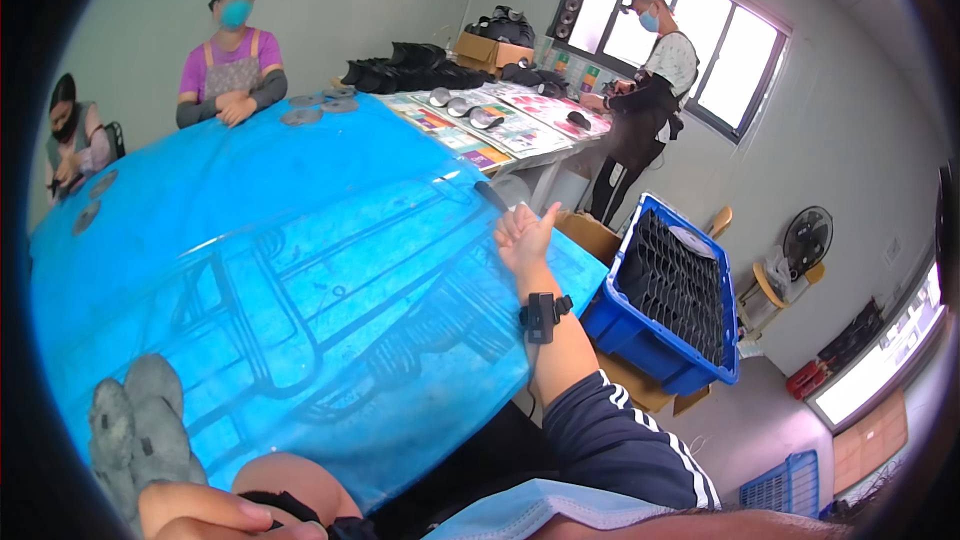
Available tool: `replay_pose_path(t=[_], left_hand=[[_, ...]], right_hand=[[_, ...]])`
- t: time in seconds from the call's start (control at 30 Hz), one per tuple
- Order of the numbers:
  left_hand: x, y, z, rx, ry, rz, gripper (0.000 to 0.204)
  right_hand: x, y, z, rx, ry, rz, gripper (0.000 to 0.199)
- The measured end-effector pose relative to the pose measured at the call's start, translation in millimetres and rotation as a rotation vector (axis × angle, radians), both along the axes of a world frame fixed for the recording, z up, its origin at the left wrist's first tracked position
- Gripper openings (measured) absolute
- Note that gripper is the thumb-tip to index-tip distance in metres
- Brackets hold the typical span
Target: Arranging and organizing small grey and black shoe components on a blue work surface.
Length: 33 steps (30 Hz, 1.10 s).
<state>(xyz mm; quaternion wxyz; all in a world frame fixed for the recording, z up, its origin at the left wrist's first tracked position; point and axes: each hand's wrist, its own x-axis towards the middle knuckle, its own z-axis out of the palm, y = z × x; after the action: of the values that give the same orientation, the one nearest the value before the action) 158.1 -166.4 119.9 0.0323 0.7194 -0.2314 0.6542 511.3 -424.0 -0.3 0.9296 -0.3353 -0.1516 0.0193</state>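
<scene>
My right hand [524,238] reaches out over the right edge of the blue-covered table [300,290], its fingers curled and thumb sticking out. A dark stick-like piece [490,195] lies against its fingertips; whether it is held cannot be told. A black device [543,318] is strapped round that wrist. My left hand [205,512] is very close at the bottom edge, partly cut off. Its fingers are closed by a black strap-like thing [285,508], which is mostly hidden. Just beyond that hand, several grey fuzzy oval pads [150,425] overlap on the table's near left corner.
At my right stands a blue crate [655,365] packed with black curved pieces [670,285]. Two people [230,60] [75,140] sit across the table near more grey pads [320,105]. Another person [650,80] stands at a back table [520,130]. A fan [808,235] is farther right.
</scene>
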Motion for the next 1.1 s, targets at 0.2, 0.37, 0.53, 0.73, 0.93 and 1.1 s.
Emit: replay_pose_path(t=[0.2, 0.37, 0.53, 0.73, 0.93, 1.1], left_hand=[[-11.1, 3.7, 2.2, -0.048, 0.070, -0.004, 0.022], [-29.0, -5.6, 11.7, -0.089, 0.353, 0.107, 0.020], [-20.5, 10.8, 6.0, 0.053, 0.264, 0.051, 0.021], [-19.9, 19.6, 10.1, 0.164, 0.280, 0.029, 0.018], [-21.8, 6.3, 29.9, 0.096, 0.365, -0.115, 0.014], [-21.1, -10.2, 23.2, -0.078, 0.329, 0.084, 0.012]], right_hand=[[4.0, 14.4, -8.7, -0.157, 0.015, 0.027, 0.063], [13.3, 17.4, -26.1, -0.776, -0.101, -0.170, 0.051], [9.2, 26.6, -29.0, -1.327, -0.240, -0.266, 0.040], [6.3, 24.6, -26.5, -1.286, -0.277, -0.291, 0.041], [5.9, 23.8, -26.1, -1.278, -0.306, -0.326, 0.040], [6.3, 22.5, -20.6, -0.872, -0.281, -0.264, 0.046]])
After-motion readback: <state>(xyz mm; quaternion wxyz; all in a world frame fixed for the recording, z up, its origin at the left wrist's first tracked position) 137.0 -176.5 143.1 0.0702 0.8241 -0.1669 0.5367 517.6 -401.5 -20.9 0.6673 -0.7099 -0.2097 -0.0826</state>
